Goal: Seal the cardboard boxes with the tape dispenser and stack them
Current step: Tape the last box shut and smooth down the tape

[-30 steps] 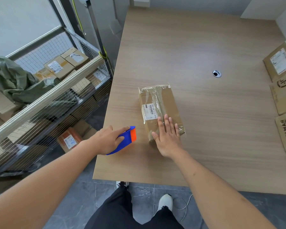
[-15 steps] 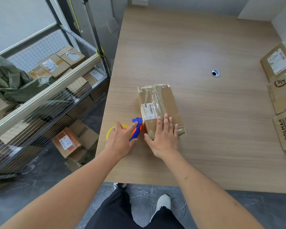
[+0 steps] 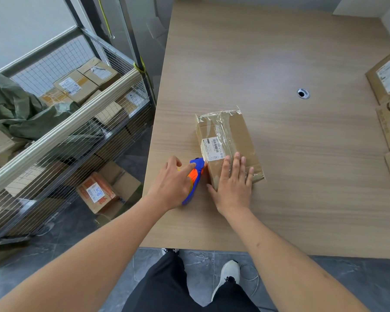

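Both bare forearms are reaching toward twelve o'clock. The left hand point(image 3: 170, 184) is gripping the tape dispenser point(image 3: 195, 176), index finger lying straight along its top and pointing to two o'clock. The right hand point(image 3: 233, 185) is pressing flat, fingers straight and together, on the near end of the cardboard box point(image 3: 230, 140).

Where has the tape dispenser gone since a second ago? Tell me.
Yes: the dispenser moved right, from a gap beside the box to touching its left side, gripped by the left hand.
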A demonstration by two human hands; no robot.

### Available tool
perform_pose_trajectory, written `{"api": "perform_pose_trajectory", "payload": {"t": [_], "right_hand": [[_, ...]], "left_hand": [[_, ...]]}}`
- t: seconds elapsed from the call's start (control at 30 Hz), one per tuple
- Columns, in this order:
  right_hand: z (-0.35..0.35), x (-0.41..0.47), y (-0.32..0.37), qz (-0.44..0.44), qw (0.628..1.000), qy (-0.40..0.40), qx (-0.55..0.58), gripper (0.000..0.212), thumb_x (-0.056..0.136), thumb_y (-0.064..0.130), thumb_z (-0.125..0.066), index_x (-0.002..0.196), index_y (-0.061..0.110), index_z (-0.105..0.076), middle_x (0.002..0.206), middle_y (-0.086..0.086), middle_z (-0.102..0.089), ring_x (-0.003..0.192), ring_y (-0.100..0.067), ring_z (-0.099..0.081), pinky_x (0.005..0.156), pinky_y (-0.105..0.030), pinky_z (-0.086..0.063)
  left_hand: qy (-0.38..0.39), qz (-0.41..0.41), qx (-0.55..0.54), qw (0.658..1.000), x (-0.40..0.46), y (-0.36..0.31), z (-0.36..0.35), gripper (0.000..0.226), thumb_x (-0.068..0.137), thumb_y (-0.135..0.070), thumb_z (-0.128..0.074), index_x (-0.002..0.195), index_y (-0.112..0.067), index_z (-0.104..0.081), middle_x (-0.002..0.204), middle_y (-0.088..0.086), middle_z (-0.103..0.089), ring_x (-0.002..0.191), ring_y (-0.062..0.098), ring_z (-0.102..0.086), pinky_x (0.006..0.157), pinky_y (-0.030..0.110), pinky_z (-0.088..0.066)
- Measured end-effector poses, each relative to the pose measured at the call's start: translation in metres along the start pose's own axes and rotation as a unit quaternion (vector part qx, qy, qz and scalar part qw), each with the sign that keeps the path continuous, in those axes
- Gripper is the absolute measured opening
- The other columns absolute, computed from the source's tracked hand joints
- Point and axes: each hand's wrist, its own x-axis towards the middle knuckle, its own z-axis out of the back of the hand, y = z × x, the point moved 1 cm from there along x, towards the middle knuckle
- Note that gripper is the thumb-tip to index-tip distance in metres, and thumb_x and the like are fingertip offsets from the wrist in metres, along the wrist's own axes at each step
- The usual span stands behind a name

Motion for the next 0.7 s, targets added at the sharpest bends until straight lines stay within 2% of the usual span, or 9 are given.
{"api": "perform_pose_trajectory", "payload": {"t": [0.17,0.27,0.37,0.47,0.53,0.6,0.7], "right_hand": [[0.02,-0.005,-0.005,0.0,0.996,0.088,0.006,0.152,0.056,0.087,-0.072,0.16,0.018,0.015,0.167,-0.01,0.024,0.156,-0.027,0.017,0.126,-0.049,0.002],[0.035,-0.011,-0.017,0.015,0.992,0.125,0.017,0.158,0.046,0.092,-0.071,0.16,0.026,0.016,0.168,-0.003,0.023,0.157,-0.021,0.012,0.127,-0.045,-0.006],[0.048,-0.018,-0.032,0.042,0.986,0.161,0.015,0.147,0.053,0.089,-0.071,0.162,0.03,0.008,0.169,-0.002,0.016,0.156,-0.023,0.001,0.123,-0.046,-0.017],[0.053,-0.023,-0.05,0.078,0.986,0.146,0.011,0.119,0.073,0.077,-0.069,0.163,0.034,-0.004,0.17,-0.001,0.003,0.152,-0.027,-0.015,0.12,-0.044,-0.027],[0.05,-0.025,-0.062,0.096,0.987,0.128,0.022,0.105,0.08,0.068,-0.069,0.162,0.036,-0.012,0.169,-0.001,-0.006,0.149,-0.027,-0.021,0.116,-0.042,-0.033],[0.047,-0.027,-0.072,0.114,0.988,0.1,0.025,0.099,0.081,0.066,-0.069,0.161,0.037,-0.018,0.167,-0.001,-0.014,0.146,-0.026,-0.026,0.115,-0.042,-0.034],[0.038,-0.028,-0.083,0.137,0.988,0.063,0.007,0.096,0.081,0.066,-0.068,0.16,0.038,-0.022,0.164,0.0,-0.022,0.14,-0.027,-0.034,0.112,-0.044,-0.037]], "left_hand": [[0.003,-0.073,-0.03,0.997,0.01,-0.005,0.001,0.046,0.092,-0.015,-0.063,0.138,-0.017,-0.059,0.125,0.016,-0.047,0.103,0.037,-0.055,0.084,0.049,-0.054],[-0.001,-0.132,-0.026,0.991,0.014,-0.016,0.0,0.04,0.093,-0.015,-0.063,0.133,-0.014,-0.064,0.133,0.015,-0.05,0.101,0.04,-0.059,0.082,0.049,-0.055],[-0.003,-0.181,-0.016,0.983,0.012,-0.033,0.003,0.032,0.096,-0.019,-0.063,0.126,-0.012,-0.068,0.142,0.01,-0.053,0.113,0.035,-0.062,0.084,0.041,-0.055],[0.008,-0.244,-0.001,0.97,0.011,-0.046,-0.003,0.031,0.095,-0.023,-0.066,0.121,-0.008,-0.071,0.144,0.013,-0.056,0.129,0.035,-0.057,0.104,0.044,-0.049],[0.021,-0.256,0.005,0.966,0.01,-0.051,-0.009,0.046,0.095,-0.041,-0.062,0.125,-0.008,-0.07,0.145,0.014,-0.056,0.134,0.035,-0.054,0.111,0.046,-0.043],[0.03,-0.247,0.018,0.968,0.007,-0.054,-0.017,0.065,0.091,-0.061,-0.054,0.13,-0.011,-0.067,0.148,0.015,-0.052,0.138,0.034,-0.05,0.114,0.046,-0.041],[0.027,-0.24,0.006,0.97,0.0,-0.056,-0.032,0.073,0.082,-0.06,-0.074,0.136,-0.011,-0.063,0.153,0.016,-0.046,0.145,0.033,-0.042,0.114,0.049,-0.042]]}}
